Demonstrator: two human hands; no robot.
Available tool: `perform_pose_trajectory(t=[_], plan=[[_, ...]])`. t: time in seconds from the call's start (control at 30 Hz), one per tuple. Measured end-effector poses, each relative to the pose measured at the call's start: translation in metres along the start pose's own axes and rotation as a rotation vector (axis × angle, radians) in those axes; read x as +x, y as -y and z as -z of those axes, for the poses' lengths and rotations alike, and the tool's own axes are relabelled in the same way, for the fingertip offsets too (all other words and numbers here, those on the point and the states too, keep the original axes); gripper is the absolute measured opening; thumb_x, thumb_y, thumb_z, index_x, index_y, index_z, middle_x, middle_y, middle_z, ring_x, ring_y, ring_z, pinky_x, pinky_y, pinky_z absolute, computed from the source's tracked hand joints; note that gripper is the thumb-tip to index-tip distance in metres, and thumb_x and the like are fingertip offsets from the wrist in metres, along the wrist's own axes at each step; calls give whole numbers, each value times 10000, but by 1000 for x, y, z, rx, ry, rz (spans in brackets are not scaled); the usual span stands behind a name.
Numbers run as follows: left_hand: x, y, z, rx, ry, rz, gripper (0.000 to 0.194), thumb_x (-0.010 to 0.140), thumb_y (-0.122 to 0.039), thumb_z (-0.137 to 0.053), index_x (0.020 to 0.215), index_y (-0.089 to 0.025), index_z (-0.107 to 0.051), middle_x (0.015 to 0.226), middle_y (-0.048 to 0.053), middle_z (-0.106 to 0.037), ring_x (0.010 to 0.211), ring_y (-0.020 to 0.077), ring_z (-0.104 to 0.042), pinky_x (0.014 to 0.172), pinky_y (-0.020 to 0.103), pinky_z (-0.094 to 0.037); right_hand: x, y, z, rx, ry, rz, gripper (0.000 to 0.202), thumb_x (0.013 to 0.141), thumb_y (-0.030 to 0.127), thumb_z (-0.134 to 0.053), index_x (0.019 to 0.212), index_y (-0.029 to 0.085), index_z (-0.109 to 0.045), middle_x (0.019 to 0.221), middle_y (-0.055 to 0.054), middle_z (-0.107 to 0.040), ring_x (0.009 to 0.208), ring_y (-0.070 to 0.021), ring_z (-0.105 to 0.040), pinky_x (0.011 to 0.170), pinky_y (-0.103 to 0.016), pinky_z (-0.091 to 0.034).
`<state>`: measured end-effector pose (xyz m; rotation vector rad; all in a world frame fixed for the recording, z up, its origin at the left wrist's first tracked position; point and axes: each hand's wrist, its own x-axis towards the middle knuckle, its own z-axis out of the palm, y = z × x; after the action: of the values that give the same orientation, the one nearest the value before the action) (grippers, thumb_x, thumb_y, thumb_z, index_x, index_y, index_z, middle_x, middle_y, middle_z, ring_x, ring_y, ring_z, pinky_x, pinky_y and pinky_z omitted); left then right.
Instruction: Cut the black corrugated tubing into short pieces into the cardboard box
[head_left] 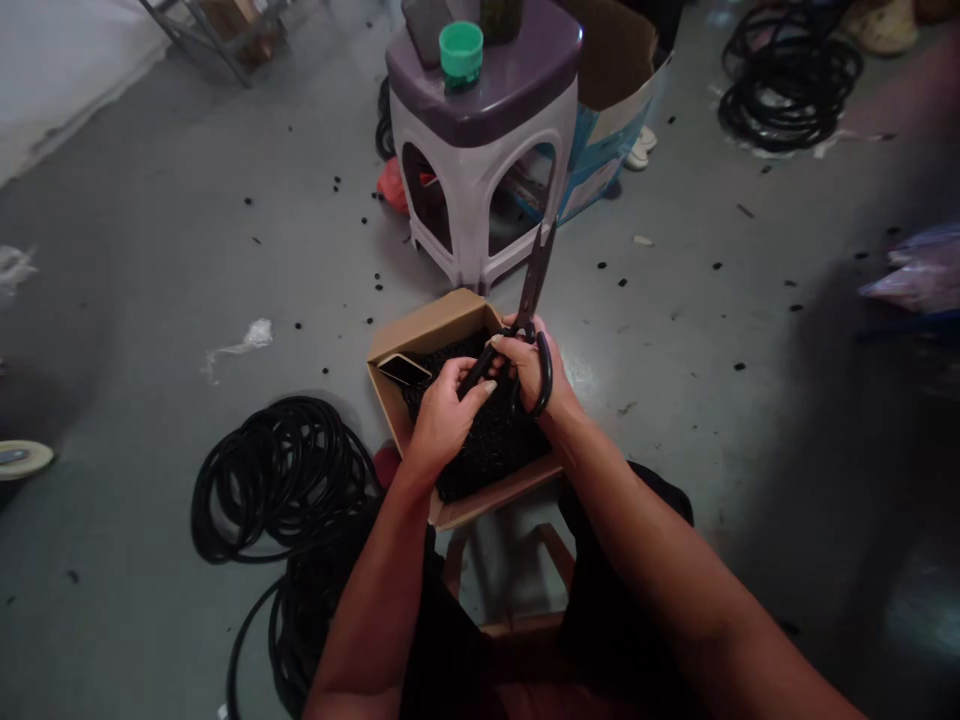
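Note:
A cardboard box (495,492) filled with small black pieces lies below both hands. My left hand (448,408) is closed on a short black tube (477,372) that slants up to the right. My right hand (531,368) holds black-handled scissors (534,280), their blades pointing up and away, slightly apart. The fingertips of my right hand also touch the tube's upper end. A phone-like dark rectangle with a light rim (405,370) rests at the box's left corner.
A stool (480,130) with a purple top and a green cup (460,55) stands beyond the box. Coiled black hoses lie at the left (281,480) and upper right (791,80). Behind the stool is a blue carton (600,165). Small black bits dot the floor.

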<state>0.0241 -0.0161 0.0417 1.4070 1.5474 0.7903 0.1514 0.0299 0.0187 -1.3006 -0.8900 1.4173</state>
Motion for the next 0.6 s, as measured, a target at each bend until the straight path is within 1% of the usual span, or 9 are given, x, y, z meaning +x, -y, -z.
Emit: perform_pose_trajectory(t=[0.03,0.07,0.13,0.2,0.3,0.37,0.47,0.53,0.6], plan=[[1,2,-1,-54,26,22,275,832,-248,-590,1094,-178,-551,1017,54,-672,924,166,-626,852,315,-477,-1,1,0,6,9,1,362,708,320,-610,1013,237,-433,680,74,-522,537,-95,-526,520,-241,-451],[1,2,-1,-79,21,36,289,824,-233,-594,1105,-181,-545,997,47,-677,906,161,-631,845,312,-479,-1,1,-1,12,20,5,358,711,320,-610,1013,237,-436,671,77,-517,536,-94,-526,519,-239,-448],[1,1,0,-30,-39,35,274,811,-220,-607,1081,-188,-569,975,42,-682,897,165,-631,848,316,-476,-3,3,-1,9,50,16,344,720,315,-606,1013,237,-444,662,80,-513,537,-94,-531,522,-238,-448],[2,-2,4,67,-73,-5,217,812,-225,-608,1027,-200,-616,985,40,-687,921,179,-627,874,330,-467,-5,6,-1,-14,71,22,328,734,308,-598,1017,235,-449,652,80,-513,531,-94,-536,526,-240,-450],[4,-6,17,188,-58,-77,188,832,-234,-583,995,-208,-674,1022,46,-692,973,199,-618,921,349,-449,-8,10,-2,-29,106,-9,322,748,320,-601,1013,229,-441,656,72,-524,534,-97,-542,538,-248,-464],[6,-6,30,240,-97,-85,212,839,-240,-572,1006,-206,-697,1021,51,-696,972,204,-615,920,350,-448,-11,11,-2,-38,141,-45,317,768,358,-594,1010,227,-437,708,49,-554,576,-105,-564,567,-262,-487],[10,-3,51,225,-206,-4,269,848,-267,-550,1061,-206,-702,933,40,-704,810,169,-621,794,308,-485,-15,11,0,-169,211,-69,322,817,452,-556,1037,235,-467,821,-2,-609,666,-131,-607,618,-291,-507],[10,0,63,175,-237,45,302,848,-289,-544,1088,-194,-699,854,30,-694,674,130,-587,685,265,-481,-19,10,1,-337,271,-45,375,837,504,-535,1108,248,-495,846,-20,-630,696,-158,-622,644,-318,-502],[10,4,73,140,-250,57,318,842,-303,-547,1092,-183,-701,799,21,-677,603,105,-549,618,237,-459,-24,11,2,-520,350,-2,443,851,541,-512,1190,256,-502,823,-31,-640,714,-195,-628,672,-352,-484]])
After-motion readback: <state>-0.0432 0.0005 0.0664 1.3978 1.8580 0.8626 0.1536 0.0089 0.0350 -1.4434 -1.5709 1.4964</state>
